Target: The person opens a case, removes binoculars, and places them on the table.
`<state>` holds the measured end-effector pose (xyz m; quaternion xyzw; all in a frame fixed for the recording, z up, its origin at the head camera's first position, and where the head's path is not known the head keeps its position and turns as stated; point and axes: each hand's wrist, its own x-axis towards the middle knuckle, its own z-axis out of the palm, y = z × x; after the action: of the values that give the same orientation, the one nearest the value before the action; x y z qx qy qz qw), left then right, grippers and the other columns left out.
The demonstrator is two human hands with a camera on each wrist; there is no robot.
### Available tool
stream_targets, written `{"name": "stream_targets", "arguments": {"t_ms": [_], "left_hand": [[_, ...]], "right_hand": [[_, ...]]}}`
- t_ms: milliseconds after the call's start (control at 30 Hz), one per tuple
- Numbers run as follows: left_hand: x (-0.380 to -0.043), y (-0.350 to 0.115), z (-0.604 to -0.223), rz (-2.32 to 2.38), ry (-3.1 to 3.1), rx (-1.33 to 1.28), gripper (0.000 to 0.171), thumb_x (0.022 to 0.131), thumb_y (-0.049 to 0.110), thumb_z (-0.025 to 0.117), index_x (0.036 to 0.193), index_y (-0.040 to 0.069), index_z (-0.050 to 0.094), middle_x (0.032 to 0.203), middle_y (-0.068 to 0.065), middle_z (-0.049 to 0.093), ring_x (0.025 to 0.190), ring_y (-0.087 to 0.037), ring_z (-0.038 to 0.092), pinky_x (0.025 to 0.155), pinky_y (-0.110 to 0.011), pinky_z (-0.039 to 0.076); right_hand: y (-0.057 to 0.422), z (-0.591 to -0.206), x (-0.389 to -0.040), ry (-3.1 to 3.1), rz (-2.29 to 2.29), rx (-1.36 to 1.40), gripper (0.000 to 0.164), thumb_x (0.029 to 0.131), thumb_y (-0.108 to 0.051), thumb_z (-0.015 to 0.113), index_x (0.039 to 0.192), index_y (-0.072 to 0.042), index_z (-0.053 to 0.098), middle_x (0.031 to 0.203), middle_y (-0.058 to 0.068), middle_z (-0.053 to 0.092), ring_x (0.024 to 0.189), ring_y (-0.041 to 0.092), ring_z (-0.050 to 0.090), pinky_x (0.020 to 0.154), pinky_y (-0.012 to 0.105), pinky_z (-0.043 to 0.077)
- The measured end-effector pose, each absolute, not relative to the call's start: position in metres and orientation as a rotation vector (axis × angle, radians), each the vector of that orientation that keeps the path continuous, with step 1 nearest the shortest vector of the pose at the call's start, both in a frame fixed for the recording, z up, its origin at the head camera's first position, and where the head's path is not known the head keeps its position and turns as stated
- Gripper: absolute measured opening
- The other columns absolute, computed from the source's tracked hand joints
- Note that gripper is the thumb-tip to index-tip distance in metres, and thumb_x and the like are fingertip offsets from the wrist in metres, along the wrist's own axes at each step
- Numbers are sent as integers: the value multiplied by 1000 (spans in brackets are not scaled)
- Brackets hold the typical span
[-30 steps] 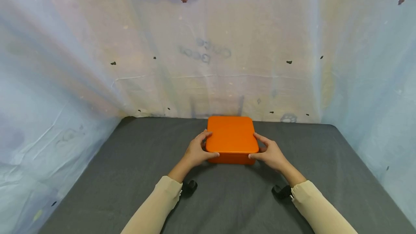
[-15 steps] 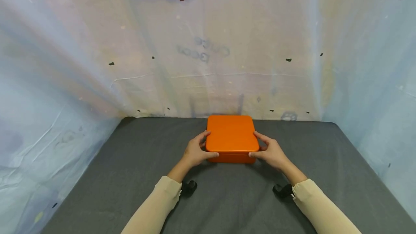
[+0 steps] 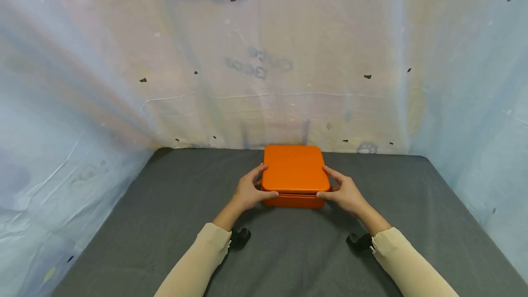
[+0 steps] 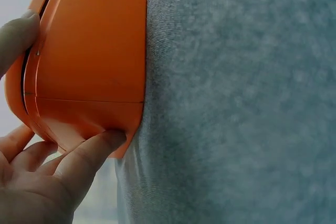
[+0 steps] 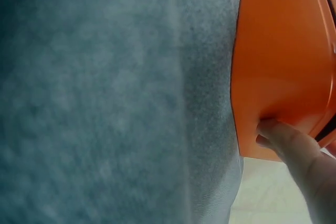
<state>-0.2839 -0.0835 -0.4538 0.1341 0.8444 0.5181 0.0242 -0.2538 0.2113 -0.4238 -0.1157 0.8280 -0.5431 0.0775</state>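
Observation:
An orange, round-cornered box [image 3: 294, 202] stands on the grey cloth, its flat orange lid [image 3: 294, 168] on top. Along the front, a thin dark gap parts the lid from the box body. My left hand [image 3: 247, 192] holds the lid at its left side, thumb at the front edge. In the left wrist view the thumb [image 4: 17, 39] lies over the lid's edge, while a fingertip touches the box's side wall. My right hand [image 3: 345, 195] grips the opposite side, thumb at the front corner. One right finger [image 5: 289, 141] touches the side wall low down.
A grey cloth [image 3: 173, 205] covers the table, with slight creases. Pale patterned sheeting [image 3: 264, 58] hangs behind the table's far edge and along both sides. The box stands near that far edge. Dark straps [image 3: 240, 239] sit at the wrists.
The lid has risen slightly at the front, and the dark gap beneath it has appeared. Both hands moved up a little with it; the box body stays in place.

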Motion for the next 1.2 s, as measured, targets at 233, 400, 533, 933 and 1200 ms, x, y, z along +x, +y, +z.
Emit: {"name": "stream_targets", "arguments": {"t_ms": [233, 400, 533, 933, 1200], "left_hand": [[-283, -85, -456, 1556, 2667, 450, 88, 55, 55, 73, 132, 35, 35, 142, 15, 24, 115, -21, 48, 89, -36, 45], [-283, -85, -458, 1589, 2651, 469, 87, 57, 49, 75, 133, 33, 35, 143, 15, 24, 118, -17, 44, 89, -35, 46], [-282, -86, -458, 1566, 2701, 482, 88, 56, 52, 74, 133, 31, 36, 142, 13, 26, 123, -16, 39, 96, -41, 38], [-281, -88, -456, 1586, 2741, 492, 89, 54, 56, 73, 132, 32, 37, 141, 16, 26, 126, -18, 35, 100, -44, 33], [-279, -88, -447, 1644, 2730, 530, 88, 55, 53, 74, 131, 29, 39, 142, 13, 28, 123, -18, 39, 98, -43, 36]], "right_hand": [[214, -433, -257, 2507, -1621, -369, 88, 68, -29, 74, 140, -23, 24, 145, 9, 19, 110, 30, 52, 78, 34, 51], [214, -434, -255, 2518, -1633, -390, 88, 68, -28, 74, 140, -21, 24, 146, 7, 18, 120, 32, 41, 83, 37, 48], [213, -433, -255, 2610, -1579, -430, 88, 68, -33, 73, 140, -21, 25, 145, 5, 21, 127, 32, 31, 90, 44, 42], [209, -430, -255, 2593, -1645, -571, 88, 71, -25, 72, 140, -11, 20, 145, 9, 19, 129, 30, 27, 95, 40, 38], [208, -425, -253, 2621, -1634, -585, 86, 72, -24, 71, 140, -12, 22, 145, 8, 21, 130, 27, 27, 98, 39, 34]]}}
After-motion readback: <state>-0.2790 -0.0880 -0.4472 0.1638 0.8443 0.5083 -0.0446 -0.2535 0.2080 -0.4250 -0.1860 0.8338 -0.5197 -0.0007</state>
